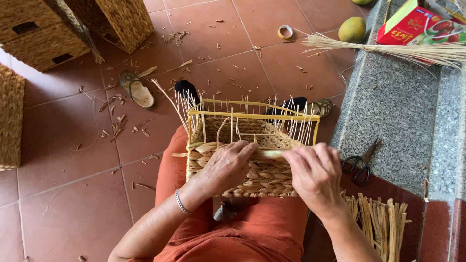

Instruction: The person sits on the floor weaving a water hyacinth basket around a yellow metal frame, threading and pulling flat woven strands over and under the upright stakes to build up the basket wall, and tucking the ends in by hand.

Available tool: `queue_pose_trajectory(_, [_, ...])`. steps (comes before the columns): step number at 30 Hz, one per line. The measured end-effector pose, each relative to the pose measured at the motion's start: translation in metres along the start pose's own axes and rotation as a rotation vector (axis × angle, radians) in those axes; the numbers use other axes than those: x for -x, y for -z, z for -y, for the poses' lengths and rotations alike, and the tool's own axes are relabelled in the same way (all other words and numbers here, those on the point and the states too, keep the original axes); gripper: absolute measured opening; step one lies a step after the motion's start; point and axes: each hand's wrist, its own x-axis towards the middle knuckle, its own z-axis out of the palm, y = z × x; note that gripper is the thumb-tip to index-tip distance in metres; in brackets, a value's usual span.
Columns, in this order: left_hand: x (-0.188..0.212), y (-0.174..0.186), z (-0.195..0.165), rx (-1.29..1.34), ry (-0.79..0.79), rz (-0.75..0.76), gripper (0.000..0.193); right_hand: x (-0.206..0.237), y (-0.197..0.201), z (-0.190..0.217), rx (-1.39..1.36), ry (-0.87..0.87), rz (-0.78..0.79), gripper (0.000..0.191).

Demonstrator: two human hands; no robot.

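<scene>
Basket [252,170], half woven from pale straw, rests on the person's lap at picture centre, on orange cloth. A yellow frame [252,115] rims its top, with thin upright stakes [296,123] standing along the rim. Left hand [225,167] lies on the near wall of the basket, fingers curled over the top row of weave at about 1 o'clock from the wrist; a metal bracelet [181,201] sits on that wrist. Right hand [315,174] is at 3 o'clock of the basket, thumb and fingers pinched on a flat straw strand [272,154] that runs between both hands along the top row. Left fingertips press the same strand; both hands are clenched on it.

Surroundings: scissors [360,162] lie on the grey stone ledge [393,106] at 3 o'clock, well apart from the right hand. Cut straw bundle [383,223] lies at 4 o'clock. Long reed sheaf [388,51], a green fruit [352,30] and a red box [417,24] sit at 1 o'clock. Tape roll [285,32] lies at 12 o'clock on the tiled floor [73,208]. Sandal [137,90] lies at 10 o'clock; finished woven baskets [43,31] stand beyond it.
</scene>
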Motion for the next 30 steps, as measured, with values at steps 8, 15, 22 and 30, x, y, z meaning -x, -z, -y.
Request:
queue_pose_trajectory(8, [-0.006,-0.023,0.011,0.092,0.111,-0.295,0.011,-0.036,-0.016,0.017,-0.113,0.054,-0.263,0.013])
queue_pose_trajectory(15, [-0.007,-0.050,0.019,-0.186,0.167,-0.133,0.007,-0.012,-0.074,0.012,-0.443,-0.147,0.087,0.011])
queue_pose_trajectory(22, [0.003,-0.048,0.005,-0.455,0.078,0.011,0.047,-0.005,-0.097,0.005,-0.452,-0.432,0.622,0.016])
queue_pose_trajectory(30, [-0.037,-0.018,0.026,-0.058,0.326,0.518,0.032,-0.012,-0.101,-0.005,-0.627,-0.412,0.611,0.011])
